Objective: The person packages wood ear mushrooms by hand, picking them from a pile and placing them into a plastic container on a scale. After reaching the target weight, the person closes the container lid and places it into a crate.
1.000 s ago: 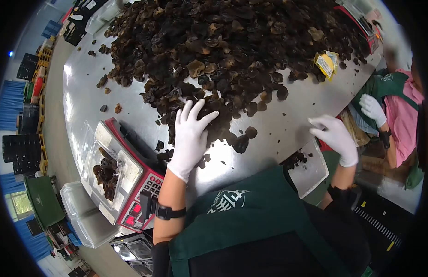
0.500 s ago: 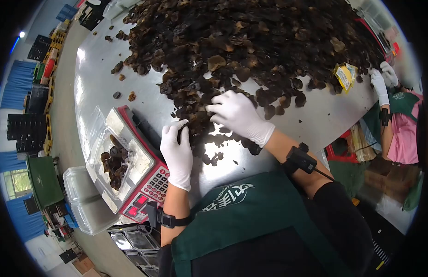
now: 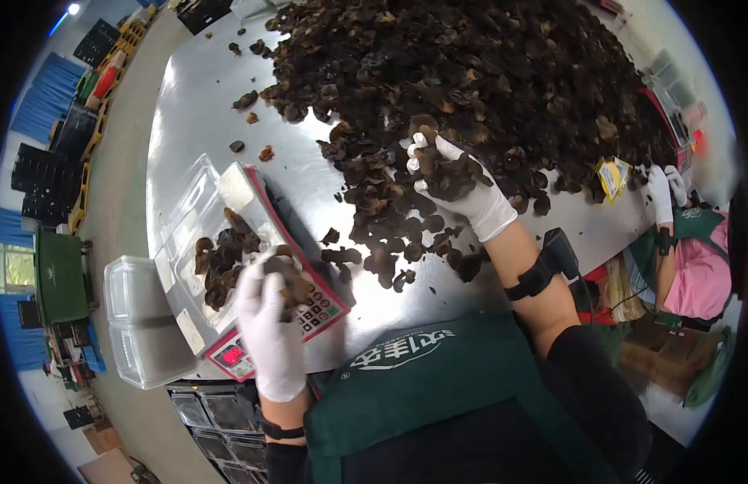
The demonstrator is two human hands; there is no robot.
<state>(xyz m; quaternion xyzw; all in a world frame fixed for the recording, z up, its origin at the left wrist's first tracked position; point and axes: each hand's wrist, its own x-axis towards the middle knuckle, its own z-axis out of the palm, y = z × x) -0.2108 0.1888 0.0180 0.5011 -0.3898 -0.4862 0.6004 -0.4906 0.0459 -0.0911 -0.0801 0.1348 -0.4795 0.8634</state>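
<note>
My left hand [image 3: 271, 331], in a white glove and slightly blurred, is closed around some dark brown dried pieces beside the scale [image 3: 325, 310]. A clear plastic tray [image 3: 180, 234] on the scale holds more of these pieces [image 3: 222, 262]. My right hand [image 3: 475, 194], gloved too, is turned palm up with its fingers curled round a clump of dark pieces [image 3: 451, 173]. It hovers at the near edge of the large pile [image 3: 438, 64] on the metal table [image 3: 192, 121].
Stacked clear containers [image 3: 136, 310] stand left of the scale. A yellow packet [image 3: 612, 179] lies by the pile at the right. Beyond it are a co-worker's gloved hands [image 3: 660, 194]. Black trays [image 3: 229, 411] sit below the table edge.
My left hand has moved from the pile to the scale with pieces in it. My right hand has turned palm up and now holds a clump. The view has shifted.
</note>
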